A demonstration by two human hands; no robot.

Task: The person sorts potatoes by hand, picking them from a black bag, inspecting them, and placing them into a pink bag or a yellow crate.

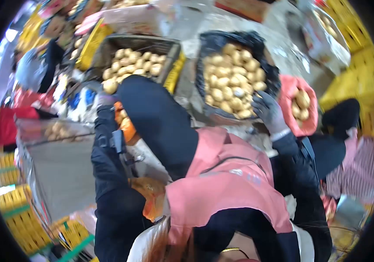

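Observation:
My left hand (105, 100), in a pale glove and blurred, is beyond my raised knee at the left. Its fingers look closed on a large potato (109, 86) beside the near corner of a dark crate (97, 56) of potatoes. My right hand (269, 112), in a grey glove, reaches over the near right edge of a black plastic liner (271, 65) full of potatoes (228, 81). Its fingers are apart near the potatoes, with none plainly gripped. Just right of it stands a pink bag (286, 94) holding several potatoes.
Yellow crates (350, 78) stand at the right, with more stacked at lower left. A grey-covered box (60, 170) is at my left. An orange mesh bag (150, 196) lies by my left arm. Another person's striped sleeve (357, 170) shows at the right; a person in grey (32, 70) is upper left.

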